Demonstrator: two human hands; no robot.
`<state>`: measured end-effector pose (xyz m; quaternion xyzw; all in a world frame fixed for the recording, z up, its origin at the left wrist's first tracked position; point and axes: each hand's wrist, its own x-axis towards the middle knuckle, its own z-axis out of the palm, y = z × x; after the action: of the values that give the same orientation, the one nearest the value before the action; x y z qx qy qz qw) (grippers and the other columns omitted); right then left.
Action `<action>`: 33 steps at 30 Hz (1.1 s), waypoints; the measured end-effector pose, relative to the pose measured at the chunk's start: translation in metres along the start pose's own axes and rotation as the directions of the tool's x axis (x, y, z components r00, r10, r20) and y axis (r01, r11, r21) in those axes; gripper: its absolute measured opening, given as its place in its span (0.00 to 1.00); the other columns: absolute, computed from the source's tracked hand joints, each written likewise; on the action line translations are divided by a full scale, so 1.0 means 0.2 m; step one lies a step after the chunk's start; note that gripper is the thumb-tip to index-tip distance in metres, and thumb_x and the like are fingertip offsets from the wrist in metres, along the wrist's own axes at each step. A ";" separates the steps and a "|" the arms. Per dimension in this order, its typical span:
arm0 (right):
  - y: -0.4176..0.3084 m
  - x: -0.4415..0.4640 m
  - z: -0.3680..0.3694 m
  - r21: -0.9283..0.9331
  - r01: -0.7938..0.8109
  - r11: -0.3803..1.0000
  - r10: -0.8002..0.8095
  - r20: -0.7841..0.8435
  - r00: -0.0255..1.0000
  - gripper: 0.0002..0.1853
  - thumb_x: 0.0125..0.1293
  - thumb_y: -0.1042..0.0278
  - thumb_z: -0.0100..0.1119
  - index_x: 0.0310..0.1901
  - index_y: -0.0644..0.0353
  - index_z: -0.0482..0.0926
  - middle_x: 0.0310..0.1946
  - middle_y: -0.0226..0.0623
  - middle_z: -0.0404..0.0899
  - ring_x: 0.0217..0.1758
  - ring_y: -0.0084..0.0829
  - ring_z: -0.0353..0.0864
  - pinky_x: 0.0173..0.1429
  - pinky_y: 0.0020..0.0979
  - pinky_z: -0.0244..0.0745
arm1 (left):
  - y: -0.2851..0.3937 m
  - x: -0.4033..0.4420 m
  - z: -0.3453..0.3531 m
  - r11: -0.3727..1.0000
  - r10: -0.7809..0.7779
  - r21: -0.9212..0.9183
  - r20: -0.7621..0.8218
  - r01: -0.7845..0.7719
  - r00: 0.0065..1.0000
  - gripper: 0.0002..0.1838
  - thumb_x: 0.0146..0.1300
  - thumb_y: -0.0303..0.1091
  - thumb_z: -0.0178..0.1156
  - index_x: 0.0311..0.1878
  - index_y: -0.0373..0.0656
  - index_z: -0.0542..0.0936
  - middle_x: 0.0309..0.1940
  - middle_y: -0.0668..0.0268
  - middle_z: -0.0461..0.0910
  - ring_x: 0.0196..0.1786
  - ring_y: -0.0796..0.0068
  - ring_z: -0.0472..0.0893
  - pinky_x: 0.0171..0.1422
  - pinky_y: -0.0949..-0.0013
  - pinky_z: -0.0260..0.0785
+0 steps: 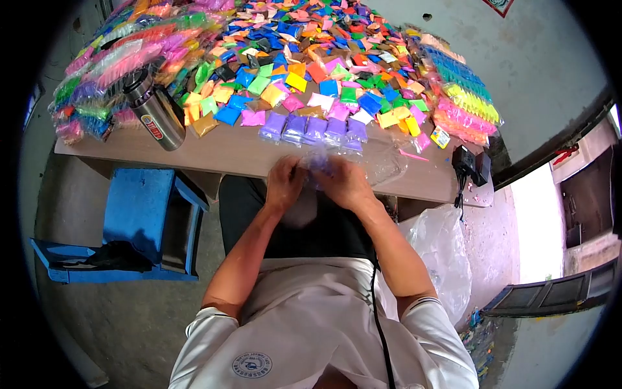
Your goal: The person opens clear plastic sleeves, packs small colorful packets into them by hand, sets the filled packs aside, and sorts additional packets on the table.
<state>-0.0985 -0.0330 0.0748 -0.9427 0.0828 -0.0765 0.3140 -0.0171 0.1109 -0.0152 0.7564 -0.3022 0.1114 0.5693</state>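
Both my hands are close together at the table's front edge. My left hand (286,183) has its fingers closed on a clear plastic bag (316,159). Closed on the same bag is my right hand (343,185), its fingertips partly hidden by the plastic. A purple tint shows through the bag between the hands. Just beyond them lies a row of several purple packets (315,129). Clear plastic (389,165) is spread on the table to the right, with a thin pink stick (413,156) by it.
Small colourful packets (291,58) are heaped across the table (220,152). Bundled packets stand at both sides. A steel flask (155,113) is at the left, black adapters (471,165) at the right. A blue stool (137,207) and a plastic sack (440,253) are below.
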 end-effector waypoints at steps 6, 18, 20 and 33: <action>0.02 -0.04 -0.02 0.011 0.046 0.999 -0.047 0.176 0.983 0.25 0.63 0.55 0.59 0.56 0.63 0.71 0.49 0.60 0.77 0.56 0.59 0.76 0.57 0.51 0.72 | -0.01 0.00 0.00 0.999 -0.053 0.003 0.030 0.053 0.998 0.14 0.69 0.38 0.56 0.32 0.38 0.75 0.28 0.55 0.74 0.33 0.52 0.75 0.37 0.57 0.65; 0.07 -0.07 0.07 -0.091 0.192 0.977 -0.181 0.123 0.976 0.18 0.68 0.61 0.52 0.53 0.65 0.72 0.53 0.52 0.75 0.60 0.51 0.73 0.63 0.45 0.69 | 0.04 0.02 0.00 0.994 -0.108 -0.015 0.040 0.109 0.993 0.21 0.66 0.48 0.62 0.30 0.36 0.77 0.24 0.57 0.72 0.29 0.60 0.72 0.36 0.61 0.65; 0.11 -0.06 0.12 -0.103 0.125 0.987 -0.105 0.181 0.978 0.16 0.66 0.64 0.51 0.52 0.62 0.75 0.54 0.49 0.75 0.60 0.48 0.73 0.64 0.42 0.70 | 0.03 0.01 0.01 0.995 -0.086 -0.047 0.020 0.087 0.996 0.22 0.64 0.49 0.63 0.29 0.36 0.77 0.23 0.58 0.71 0.29 0.60 0.71 0.35 0.62 0.64; 0.16 -0.08 0.19 -0.146 0.342 0.928 -0.348 -0.014 0.937 0.15 0.65 0.64 0.56 0.47 0.68 0.73 0.39 0.54 0.79 0.45 0.53 0.80 0.49 0.48 0.75 | -0.02 0.00 0.01 0.993 -0.111 -0.028 0.024 0.112 0.993 0.24 0.60 0.49 0.66 0.25 0.36 0.73 0.21 0.60 0.68 0.28 0.63 0.70 0.34 0.62 0.63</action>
<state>-0.1104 -0.0332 0.0240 -0.9607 -0.0729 -0.1429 0.2265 -0.0151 0.1102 -0.0193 0.7649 -0.2675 0.0662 0.5823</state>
